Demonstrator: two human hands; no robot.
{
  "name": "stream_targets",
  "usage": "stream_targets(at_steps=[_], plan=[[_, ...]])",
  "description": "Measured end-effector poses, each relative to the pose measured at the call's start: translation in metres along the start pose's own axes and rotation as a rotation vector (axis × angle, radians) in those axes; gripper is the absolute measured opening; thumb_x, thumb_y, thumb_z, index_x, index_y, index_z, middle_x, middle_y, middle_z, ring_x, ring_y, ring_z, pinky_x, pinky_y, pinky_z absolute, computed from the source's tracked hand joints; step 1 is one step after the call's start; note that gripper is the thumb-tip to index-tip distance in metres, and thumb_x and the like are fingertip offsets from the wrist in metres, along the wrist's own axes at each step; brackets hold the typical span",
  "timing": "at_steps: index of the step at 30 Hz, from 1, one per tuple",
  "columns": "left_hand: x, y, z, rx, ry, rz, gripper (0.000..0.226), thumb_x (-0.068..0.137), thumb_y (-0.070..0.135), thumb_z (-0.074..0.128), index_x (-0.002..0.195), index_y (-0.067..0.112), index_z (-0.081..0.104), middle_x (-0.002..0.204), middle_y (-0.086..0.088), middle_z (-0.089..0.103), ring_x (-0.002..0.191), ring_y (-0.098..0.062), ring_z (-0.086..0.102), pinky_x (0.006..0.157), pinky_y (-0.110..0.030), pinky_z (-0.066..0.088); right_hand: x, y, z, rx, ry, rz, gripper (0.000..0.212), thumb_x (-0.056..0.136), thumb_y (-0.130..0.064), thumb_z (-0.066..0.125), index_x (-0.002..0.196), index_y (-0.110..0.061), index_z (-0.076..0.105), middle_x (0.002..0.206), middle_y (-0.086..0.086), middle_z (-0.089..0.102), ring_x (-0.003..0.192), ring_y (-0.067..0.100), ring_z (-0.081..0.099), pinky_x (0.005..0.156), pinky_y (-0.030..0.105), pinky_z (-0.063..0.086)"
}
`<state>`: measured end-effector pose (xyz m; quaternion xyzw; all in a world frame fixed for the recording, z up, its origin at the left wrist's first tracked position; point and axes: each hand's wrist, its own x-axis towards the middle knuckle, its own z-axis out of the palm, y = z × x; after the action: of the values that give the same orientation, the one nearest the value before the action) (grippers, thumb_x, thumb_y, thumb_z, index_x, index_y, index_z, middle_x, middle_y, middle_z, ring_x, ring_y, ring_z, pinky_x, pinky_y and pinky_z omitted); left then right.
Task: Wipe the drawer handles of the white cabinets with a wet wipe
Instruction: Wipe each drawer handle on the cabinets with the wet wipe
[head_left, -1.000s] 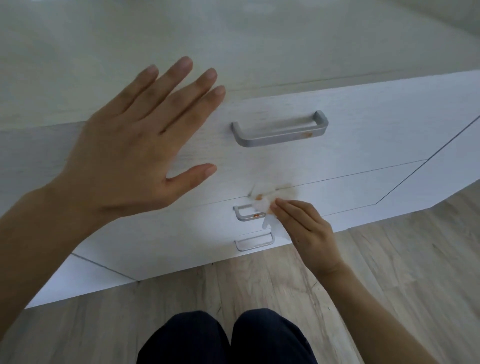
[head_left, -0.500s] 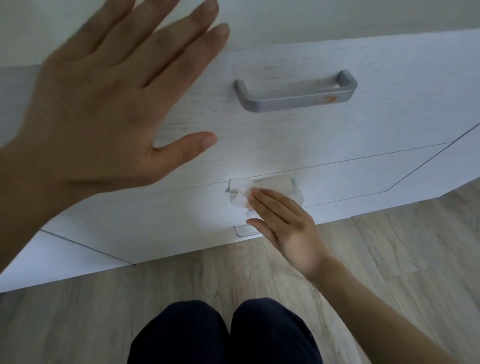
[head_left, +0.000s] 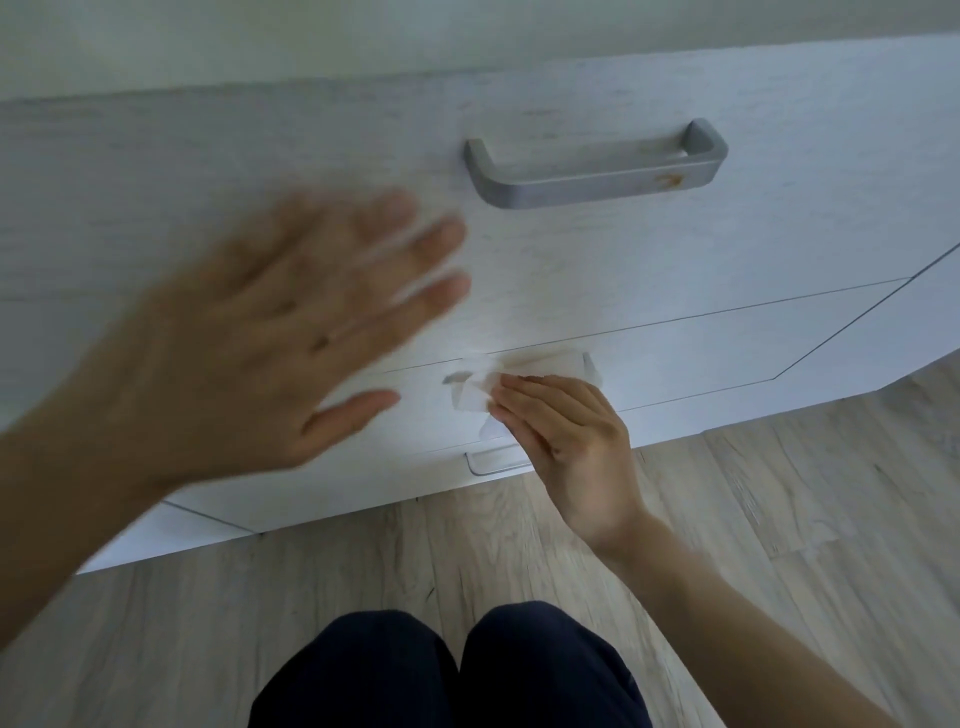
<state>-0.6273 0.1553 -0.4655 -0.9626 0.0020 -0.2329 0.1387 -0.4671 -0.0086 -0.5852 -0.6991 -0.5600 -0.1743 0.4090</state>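
A white cabinet (head_left: 675, 270) with three stacked drawers fills the upper view. The top drawer's grey metal handle (head_left: 592, 179) carries an orange-brown smear near its right end. My right hand (head_left: 566, 447) presses a white wet wipe (head_left: 475, 397) over the middle drawer's handle (head_left: 589, 364), of which only the right end shows. Part of the bottom handle (head_left: 488, 465) peeks out left of that hand. My left hand (head_left: 280, 343), blurred and with fingers spread, hovers in front of the drawer fronts and holds nothing.
Light wood-grain floor (head_left: 779, 519) runs under the cabinet. My knees in dark trousers (head_left: 447, 670) sit at the bottom centre. A neighbouring cabinet front (head_left: 924, 312) angles away at the right.
My left hand has dropped from the upper left to beside the middle drawer. My right hand has slid slightly along the middle handle with the wipe.
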Motion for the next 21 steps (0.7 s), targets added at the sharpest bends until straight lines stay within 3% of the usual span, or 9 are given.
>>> stream_targets(at_steps=[2, 4, 13, 21], plan=[[-0.014, 0.001, 0.015, 0.184, -0.075, 0.139, 0.061, 0.097, 0.039, 0.039, 0.148, 0.005, 0.032, 0.155, -0.018, 0.025, 0.143, -0.035, 0.022, 0.117, -0.043, 0.011, 0.001, 0.0, 0.004, 0.004, 0.004, 0.005, 0.015, 0.084, -0.015, 0.066, 0.093, -0.007, 0.075, 0.095, 0.002, 0.073, 0.087, 0.02, 0.068, 0.08, 0.032, 0.052], [-0.032, 0.0, 0.03, 0.281, -0.153, 0.126, 0.064, 0.098, 0.041, 0.037, 0.151, 0.008, 0.023, 0.158, -0.014, 0.017, 0.145, -0.031, 0.014, 0.12, -0.043, 0.006, 0.001, 0.005, 0.005, 0.009, -0.006, -0.016, 0.014, 0.084, -0.017, 0.067, 0.091, -0.006, 0.074, 0.092, 0.003, 0.073, 0.083, 0.02, 0.067, 0.077, 0.032, 0.052], [-0.034, -0.001, 0.053, 0.45, -0.085, 0.121, 0.065, 0.097, 0.047, 0.037, 0.151, 0.012, 0.026, 0.159, -0.009, 0.014, 0.147, -0.026, 0.004, 0.12, -0.04, -0.003, 0.003, 0.014, 0.01, 0.01, 0.003, -0.062, 0.015, 0.083, -0.018, 0.071, 0.081, -0.003, 0.072, 0.082, 0.006, 0.071, 0.075, 0.024, 0.064, 0.067, 0.035, 0.053], [-0.033, -0.004, 0.056, 0.47, -0.057, 0.144, 0.066, 0.096, 0.049, 0.036, 0.151, 0.013, 0.026, 0.159, -0.008, 0.014, 0.147, -0.025, 0.003, 0.12, -0.039, -0.004, -0.001, 0.017, 0.01, -0.008, 0.011, -0.059, 0.013, 0.082, -0.014, 0.073, 0.083, -0.001, 0.072, 0.085, 0.009, 0.071, 0.078, 0.026, 0.065, 0.07, 0.034, 0.054]])
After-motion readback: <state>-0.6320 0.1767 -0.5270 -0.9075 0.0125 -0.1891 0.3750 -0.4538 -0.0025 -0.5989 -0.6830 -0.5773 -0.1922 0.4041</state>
